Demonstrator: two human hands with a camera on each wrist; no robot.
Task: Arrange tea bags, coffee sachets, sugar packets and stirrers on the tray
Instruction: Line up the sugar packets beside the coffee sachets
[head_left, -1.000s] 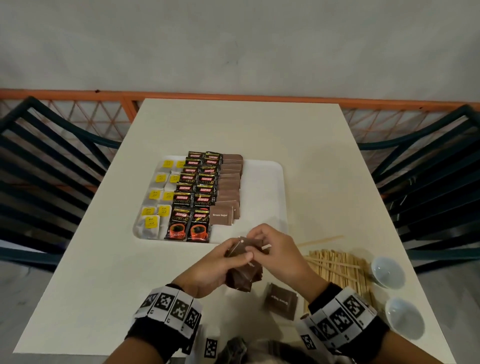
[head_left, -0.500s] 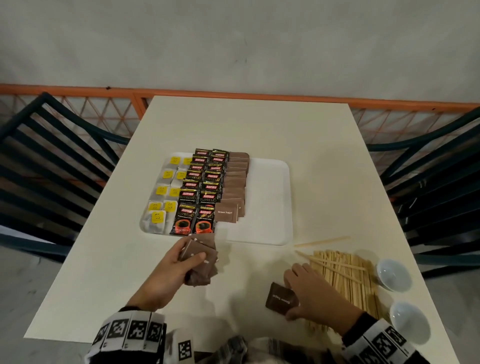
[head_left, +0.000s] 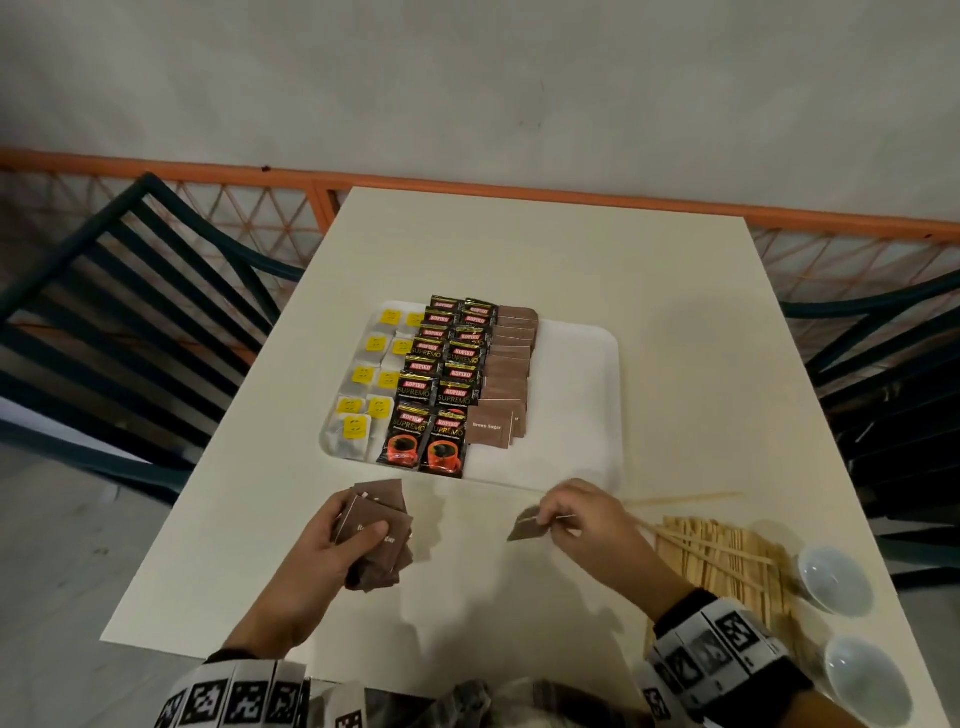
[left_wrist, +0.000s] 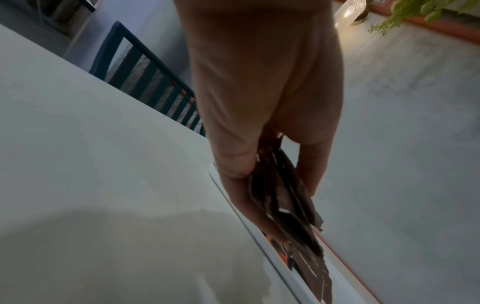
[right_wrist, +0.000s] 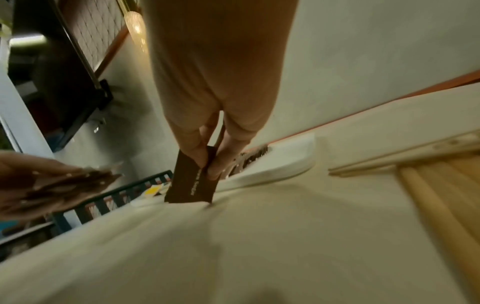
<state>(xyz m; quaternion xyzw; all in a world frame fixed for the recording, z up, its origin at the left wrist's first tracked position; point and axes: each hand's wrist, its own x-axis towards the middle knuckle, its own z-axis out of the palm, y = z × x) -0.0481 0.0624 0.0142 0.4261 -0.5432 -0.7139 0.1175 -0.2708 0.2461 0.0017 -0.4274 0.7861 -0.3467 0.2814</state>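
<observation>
Left hand (head_left: 332, 551) gripping a stack of brown sugar packets (head_left: 376, 532), thumb curled over the top, held just short of the tray (head_left: 576, 410) as a ready supply. Right hand (head_left: 582, 519) pinching a single sugar packet (head_left: 527, 529) by one edge between thumb and fingertips, clear of the table (head_left: 519, 249); probably bound for the sugar row (head_left: 506, 374). On the tray, left to right: tea bags (head_left: 366, 395), coffee sachets (head_left: 441, 384), sugar. Right part bare, likely reserved for the stirrers (head_left: 722, 556), heaped beside it on the table.
</observation>
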